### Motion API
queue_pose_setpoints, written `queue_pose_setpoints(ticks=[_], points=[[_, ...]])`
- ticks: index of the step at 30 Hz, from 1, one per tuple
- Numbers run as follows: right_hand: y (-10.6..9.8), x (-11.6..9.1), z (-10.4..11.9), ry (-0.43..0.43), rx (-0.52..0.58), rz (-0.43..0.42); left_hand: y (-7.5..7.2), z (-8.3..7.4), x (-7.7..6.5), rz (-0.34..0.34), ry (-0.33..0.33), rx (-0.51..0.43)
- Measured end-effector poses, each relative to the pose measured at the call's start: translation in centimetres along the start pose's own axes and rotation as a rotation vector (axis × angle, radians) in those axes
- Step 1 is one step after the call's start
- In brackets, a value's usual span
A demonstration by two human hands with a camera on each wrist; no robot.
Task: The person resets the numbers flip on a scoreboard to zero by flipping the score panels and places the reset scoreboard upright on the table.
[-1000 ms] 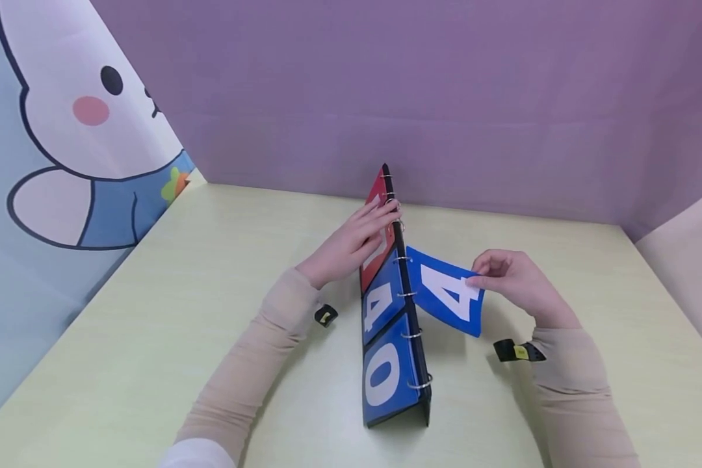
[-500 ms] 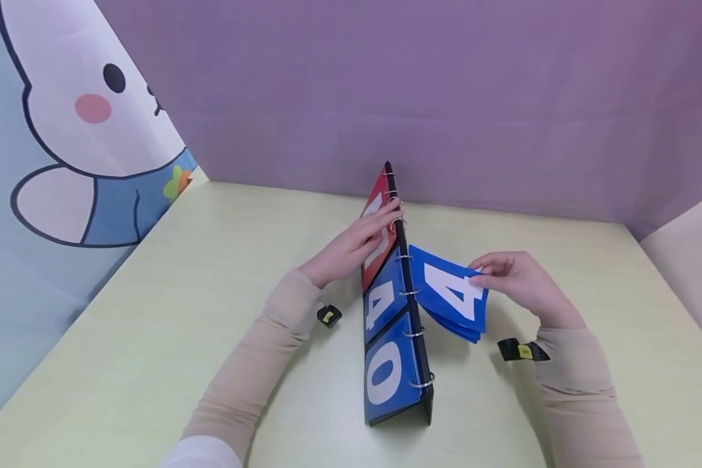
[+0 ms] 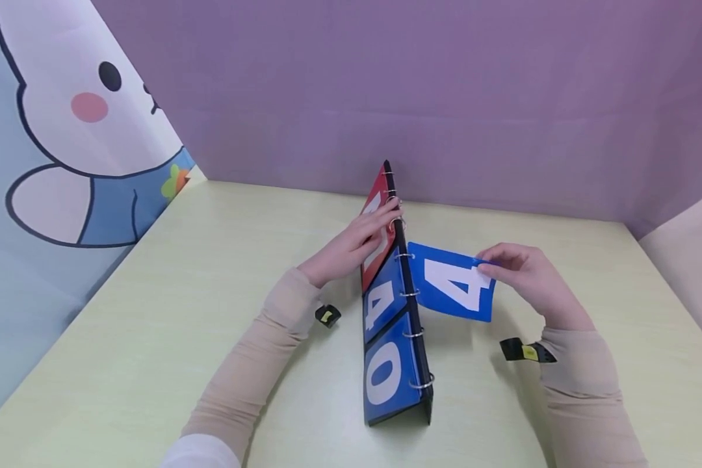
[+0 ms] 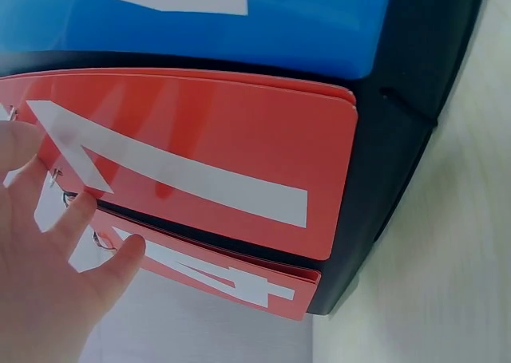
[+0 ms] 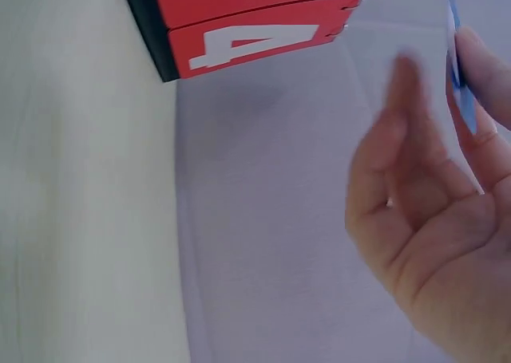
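Leftward, a cartoon-print cloth [image 3: 64, 130] hangs beside the pale worktop [image 3: 152, 292]. The left hand [image 3: 353, 250] comes in from the near left, its grip released, fingers extended across the red number cards [image 4: 192, 163] at the far end of a black-framed flip scoreboard [image 3: 422, 354]. Along the scoreboard's left face, nearer than the red section, lie a blue 4 card [image 3: 393, 270] and, nearest, a blue 0 card [image 3: 384, 377]. Right of the ringed spine, a raised blue card with a white 4 [image 3: 450, 289] stretches out sideways above the worktop. The right hand [image 3: 520, 273] has its grip pinching this card's far right corner between thumb and fingers; the rest of the card extends left from the grip to the silver rings [image 3: 409, 294].
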State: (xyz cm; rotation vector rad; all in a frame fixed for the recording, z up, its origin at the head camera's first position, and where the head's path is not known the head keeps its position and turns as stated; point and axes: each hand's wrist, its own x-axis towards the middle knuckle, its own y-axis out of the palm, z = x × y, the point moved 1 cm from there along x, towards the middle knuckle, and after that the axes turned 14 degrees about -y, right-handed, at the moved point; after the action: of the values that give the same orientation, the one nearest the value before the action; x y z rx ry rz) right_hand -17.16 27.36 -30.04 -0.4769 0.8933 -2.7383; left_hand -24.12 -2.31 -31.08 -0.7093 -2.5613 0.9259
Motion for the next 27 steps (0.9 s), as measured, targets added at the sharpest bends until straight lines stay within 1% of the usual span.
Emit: queue_pose_setpoints(ticks=[2,3,5,8,10,11,15,17,18,19,21,22,23,26,27], points=[[-0.2,-0.2,0.1,-0.003,0.019,-0.018,0.0,0.0,-0.1,0.003,-0.009,-0.008],[-0.3,-0.3,0.2,-0.007,0.049,-0.031,0.0,0.0,-0.1,0.007,-0.012,-0.015],[-0.5,-0.6,0.2,-0.036,0.197,-0.068,0.1,-0.1,0.0,0.016,-0.013,-0.024],[-1.0,-0.9,0.4,-0.097,0.455,-0.113,0.1,0.0,0.0,0.026,-0.014,-0.025],[-1.4,-1.1,0.6,-0.134,0.592,-0.096,0.1,0.0,-0.1,0.025,-0.016,-0.022],[-1.6,-1.2,0.8,-0.142,0.609,-0.08,0.1,0.0,-0.2,0.023,-0.015,-0.019],[-2.4,-2.0,1.7,-0.149,0.548,0.032,0.1,0.1,-0.3,0.015,-0.014,-0.002],[-2.6,-2.3,2.3,-0.144,0.478,0.061,0.1,0.1,-0.3,0.015,-0.011,0.0],[-2.8,-2.5,2.6,-0.148,0.46,0.072,0.1,0.1,-0.4,0.016,-0.011,0.001],[-2.9,-2.7,2.9,-0.153,0.47,0.077,0.1,0.1,-0.4,0.017,-0.01,0.001],[-3.0,-3.0,3.5,-0.185,0.505,0.066,0.1,0.1,-0.4,0.017,-0.007,-0.001],[-3.0,-3.1,3.8,-0.214,0.548,0.055,0.1,0.1,-0.4,0.018,-0.006,-0.001],[-3.0,-3.2,4.0,-0.248,0.621,0.04,0.1,0.1,-0.4,0.018,-0.005,0.0],[-2.4,-3.3,4.9,-0.364,0.781,-0.044,0.1,0.1,-0.4,0.017,-0.005,0.003],[-2.1,-3.3,5.2,-0.391,0.803,-0.081,0.1,0.1,-0.4,0.017,-0.008,0.004]])
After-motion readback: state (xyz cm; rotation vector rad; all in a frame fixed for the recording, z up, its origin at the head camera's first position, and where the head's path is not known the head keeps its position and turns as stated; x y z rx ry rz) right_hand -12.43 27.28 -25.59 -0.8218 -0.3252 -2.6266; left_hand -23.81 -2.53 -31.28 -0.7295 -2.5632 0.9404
